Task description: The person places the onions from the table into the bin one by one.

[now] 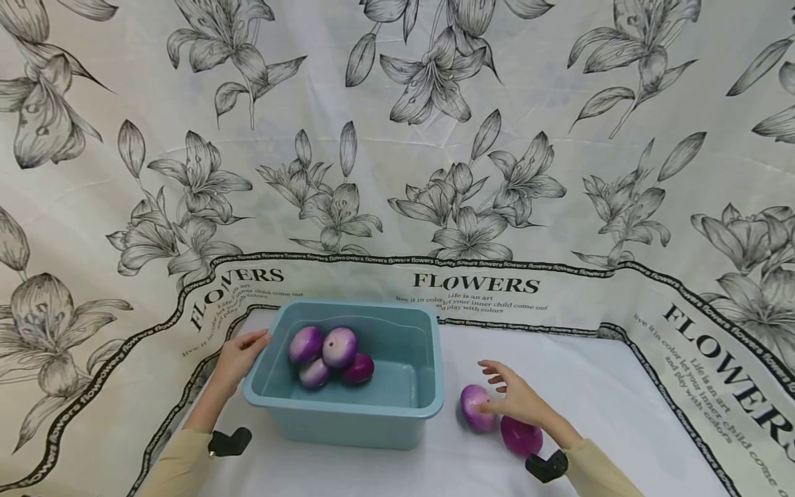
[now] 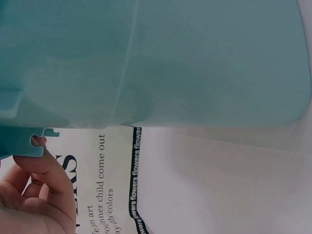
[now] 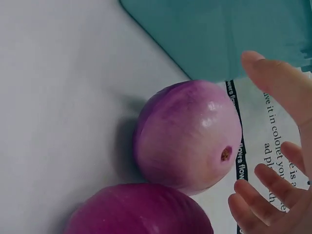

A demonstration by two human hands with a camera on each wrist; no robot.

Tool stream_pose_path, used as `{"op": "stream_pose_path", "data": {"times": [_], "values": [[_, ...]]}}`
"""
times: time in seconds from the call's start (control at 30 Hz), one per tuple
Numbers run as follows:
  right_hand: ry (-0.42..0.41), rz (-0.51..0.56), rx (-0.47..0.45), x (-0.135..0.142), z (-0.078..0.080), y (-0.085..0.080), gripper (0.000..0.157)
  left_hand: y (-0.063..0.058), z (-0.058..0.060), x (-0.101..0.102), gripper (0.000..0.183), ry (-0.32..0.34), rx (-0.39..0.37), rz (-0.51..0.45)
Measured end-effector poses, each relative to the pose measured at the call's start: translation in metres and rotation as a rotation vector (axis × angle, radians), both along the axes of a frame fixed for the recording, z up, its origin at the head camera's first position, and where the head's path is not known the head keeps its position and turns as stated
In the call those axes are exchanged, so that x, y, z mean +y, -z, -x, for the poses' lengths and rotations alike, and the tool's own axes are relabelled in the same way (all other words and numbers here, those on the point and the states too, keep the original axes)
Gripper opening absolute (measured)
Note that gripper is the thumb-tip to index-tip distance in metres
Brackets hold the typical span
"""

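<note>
Nearest, a dark magenta, rounded onion (image 1: 522, 436) rests on the white-covered tabletop (image 1: 571, 359) beside the right wrist. Just beyond it lies a pale purple, white-streaked onion (image 1: 475, 408), nearly round and without a marked long axis; whether the two touch is unclear. The right hand (image 1: 518, 400) hovers at the right side of this paler onion, its grip spread, thumb and fingers apart and closed on nothing. The onion thus lies to the left of the palm and lower; in the right wrist view its brown scar (image 3: 225, 154) faces the finger side. Contact with the thumb cannot be confirmed. Farther left, just beside the paler onion, stands a light blue-green plastic bin (image 1: 354, 428), rectangular with rounded corners. In its left half sits a cluster of four onions (image 1: 339, 347), three purple and white, one dark magenta. Across the bin, the left hand (image 1: 239, 357) holds the left rim with bent fingers; the right hand is much the nearer to both loose onions. Behind hangs a white cloth printed with grey flowers (image 1: 435, 83).
</note>
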State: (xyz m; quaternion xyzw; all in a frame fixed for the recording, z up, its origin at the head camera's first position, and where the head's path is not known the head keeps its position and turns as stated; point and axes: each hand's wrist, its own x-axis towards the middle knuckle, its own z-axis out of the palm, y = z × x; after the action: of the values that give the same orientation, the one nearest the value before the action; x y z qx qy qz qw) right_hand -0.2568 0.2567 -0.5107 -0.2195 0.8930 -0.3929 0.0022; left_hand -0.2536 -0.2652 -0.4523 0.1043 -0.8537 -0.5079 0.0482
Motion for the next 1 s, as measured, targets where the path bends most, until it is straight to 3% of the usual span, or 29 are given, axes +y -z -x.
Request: {"op": "stream_pose_path", "data": {"times": [0.2,0.57,1.0], "values": [[-0.058,-0.016,-0.045,0.003,-0.003,0.001,0.079,0.001,0.000,0.000,0.056,0.000,-0.004,-0.001],[-0.104,-0.082,-0.028,-0.010,-0.004,0.006,0.071,0.000,-0.001,0.000,0.055,0.005,0.001,-0.010],[-0.115,-0.085,-0.020,-0.038,0.004,0.025,0.079,-0.001,0.000,0.002,0.051,-0.007,0.000,-0.012]]}}
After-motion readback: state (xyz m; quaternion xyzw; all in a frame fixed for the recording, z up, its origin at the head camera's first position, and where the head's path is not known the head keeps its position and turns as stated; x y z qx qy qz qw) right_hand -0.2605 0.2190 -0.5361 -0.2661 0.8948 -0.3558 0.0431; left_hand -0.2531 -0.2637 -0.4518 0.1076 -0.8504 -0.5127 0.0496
